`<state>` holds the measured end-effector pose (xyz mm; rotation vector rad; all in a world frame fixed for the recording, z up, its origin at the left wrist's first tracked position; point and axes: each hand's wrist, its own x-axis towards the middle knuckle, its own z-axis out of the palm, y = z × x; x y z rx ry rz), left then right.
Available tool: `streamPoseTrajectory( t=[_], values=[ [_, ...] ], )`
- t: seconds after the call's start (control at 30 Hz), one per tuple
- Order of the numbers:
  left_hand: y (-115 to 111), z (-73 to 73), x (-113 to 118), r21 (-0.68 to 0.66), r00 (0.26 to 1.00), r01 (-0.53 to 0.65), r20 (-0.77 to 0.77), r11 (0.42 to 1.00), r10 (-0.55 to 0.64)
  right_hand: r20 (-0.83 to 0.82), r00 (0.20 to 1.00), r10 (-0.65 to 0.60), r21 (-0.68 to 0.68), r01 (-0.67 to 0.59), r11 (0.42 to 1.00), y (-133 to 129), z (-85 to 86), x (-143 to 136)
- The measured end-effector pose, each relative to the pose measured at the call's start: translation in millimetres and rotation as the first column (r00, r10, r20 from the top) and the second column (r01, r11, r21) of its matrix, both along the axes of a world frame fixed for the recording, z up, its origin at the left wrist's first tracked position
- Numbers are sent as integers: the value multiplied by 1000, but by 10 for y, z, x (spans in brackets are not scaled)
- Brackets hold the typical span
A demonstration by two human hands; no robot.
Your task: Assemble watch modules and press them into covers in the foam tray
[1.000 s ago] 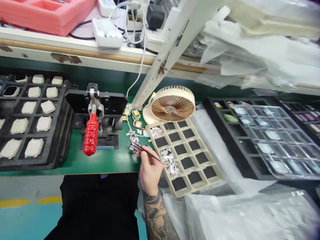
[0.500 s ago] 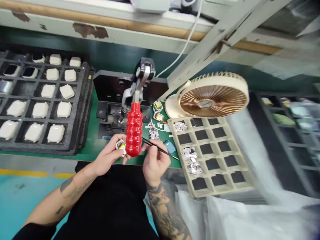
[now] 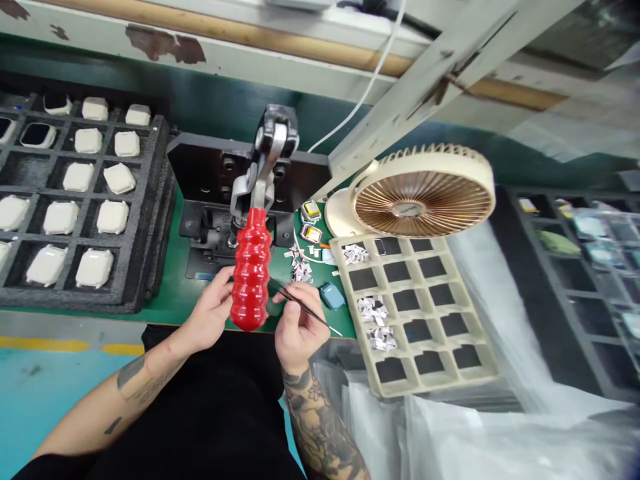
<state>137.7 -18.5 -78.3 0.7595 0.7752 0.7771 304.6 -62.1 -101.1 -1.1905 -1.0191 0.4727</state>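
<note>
The red ribbed handle [image 3: 251, 277] of a toggle clamp hangs in front of my hands and hides much between them. My left hand [image 3: 213, 310] is closed, its fingertips behind the handle; the open smartwatch case seen in it earlier is now covered. Between the thumb and fingers of my right hand [image 3: 303, 327] are black tweezers [image 3: 307, 310], their tips pointing left behind the handle. Beyond my hands stands the black clamp fixture [image 3: 213, 230]. Two open smartwatch cases with yellow parts [image 3: 311, 233] lie right of it, near small white pieces [image 3: 301, 267].
A black foam tray [image 3: 113, 273] of pale watch cases stands at the left. To the right are a cream fan [image 3: 423, 200], a beige compartment tray [image 3: 440, 340] with white scraps in some cells, and a blue piece [image 3: 333, 296]. Another dark tray [image 3: 580, 300] stands far right.
The view has shifted, so most things sit further left. The smartwatch case in my left hand has passed out of sight behind the red handle. My right hand still holds the tweezers.
</note>
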Motion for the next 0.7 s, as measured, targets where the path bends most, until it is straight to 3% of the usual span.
streamPoseTrajectory(
  t=[0.23, 0.5, 0.7],
  values=[
    [-15, -1, 75, 111, 999, -17, -36, 994, 21, -41, 999, -8, -21, 7, 1000, -14, -5, 4],
    [-13, 22, 88, 112, 999, -44, -25, 993, 47, -97, 993, 70, -8, -71, 997, -34, -56, 7],
    [-55, -13, 131, 142, 992, -79, -83, 987, 92, -41, 999, 33, 11, -33, 999, -81, -80, -21]
  ],
)
